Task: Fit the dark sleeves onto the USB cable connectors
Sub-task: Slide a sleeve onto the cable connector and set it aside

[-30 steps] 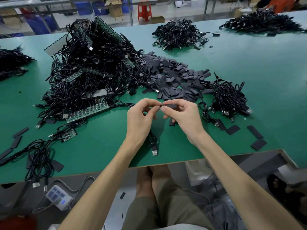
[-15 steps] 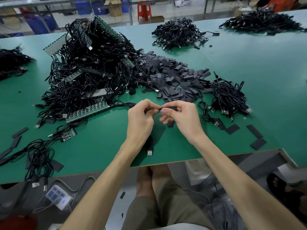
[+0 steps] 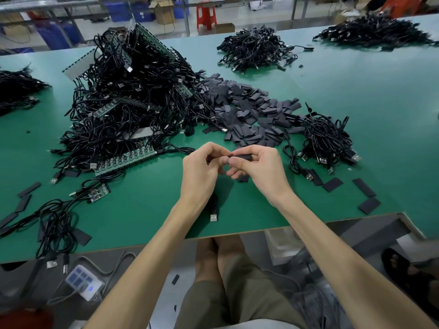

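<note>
Head cam: both hands meet over the green bench point(image 3: 356, 96). The right hand point(image 3: 260, 168) has its thumb and fingers pinching a dark sleeve point(image 3: 244, 157). The left hand point(image 3: 200, 170) pinches the end of a cable point(image 3: 213, 201), touching the sleeve's open end. The cable's other plug point(image 3: 213, 217) lies on the bench by the left wrist. A pile of sleeves point(image 3: 249, 115) sits just behind, with a big tangle of cables point(image 3: 133, 103) back left.
</note>
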